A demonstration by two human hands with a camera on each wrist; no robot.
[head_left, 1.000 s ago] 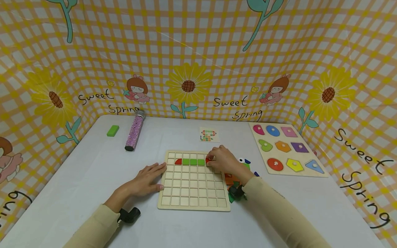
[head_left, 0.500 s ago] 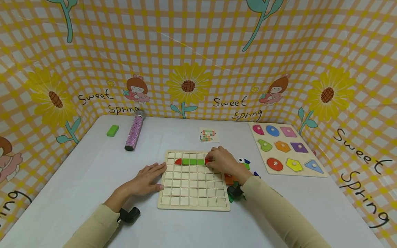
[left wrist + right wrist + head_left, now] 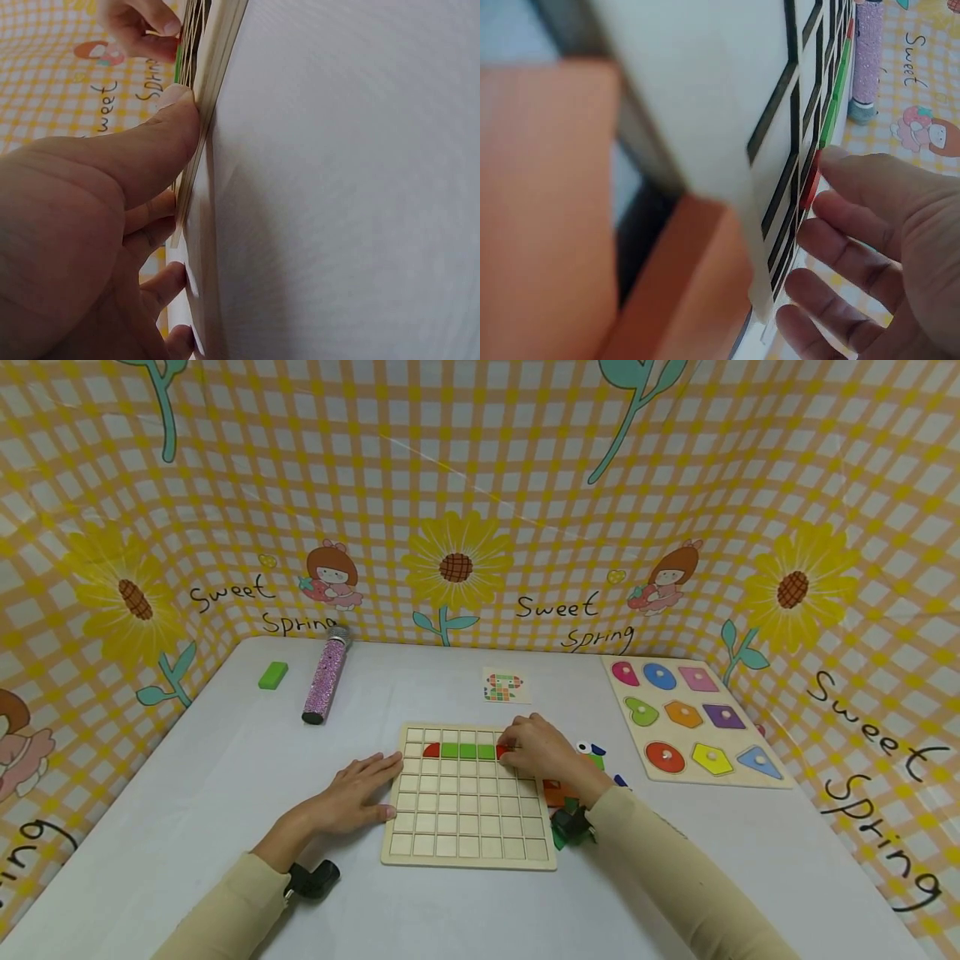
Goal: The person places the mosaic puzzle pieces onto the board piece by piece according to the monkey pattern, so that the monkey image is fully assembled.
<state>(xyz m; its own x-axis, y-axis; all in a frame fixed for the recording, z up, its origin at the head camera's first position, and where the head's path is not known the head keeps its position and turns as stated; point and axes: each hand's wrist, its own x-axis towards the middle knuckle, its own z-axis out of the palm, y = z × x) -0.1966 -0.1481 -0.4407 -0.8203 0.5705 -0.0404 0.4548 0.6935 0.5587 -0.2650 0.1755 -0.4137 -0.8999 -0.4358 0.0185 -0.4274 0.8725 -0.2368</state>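
Note:
A wooden grid board (image 3: pixel 457 822) lies in the middle of the table. Its second row from the back holds a red rounded piece (image 3: pixel 432 750) and three green square tiles (image 3: pixel 468 751). At the right end of that row, my right hand (image 3: pixel 543 752) pinches another red piece (image 3: pixel 810 184) between thumb and index finger, the piece sitting in or at its cell. My left hand (image 3: pixel 352 797) rests by the board's left edge, its fingers extended and the thumb (image 3: pixel 161 142) touching the rim. The right hand covers several cells on the right.
Orange, green and blue pieces (image 3: pixel 558 793) lie partly under the right forearm. A pattern card (image 3: pixel 506 686) lies behind the board. A shape puzzle (image 3: pixel 697 722) sits at right. A glittery microphone (image 3: pixel 326 681) and a green block (image 3: pixel 273 676) lie back left.
Almost nothing differs. The right hand keeps its pinch on the red piece with only a tiny shift, and the left hand stays at the board's edge.

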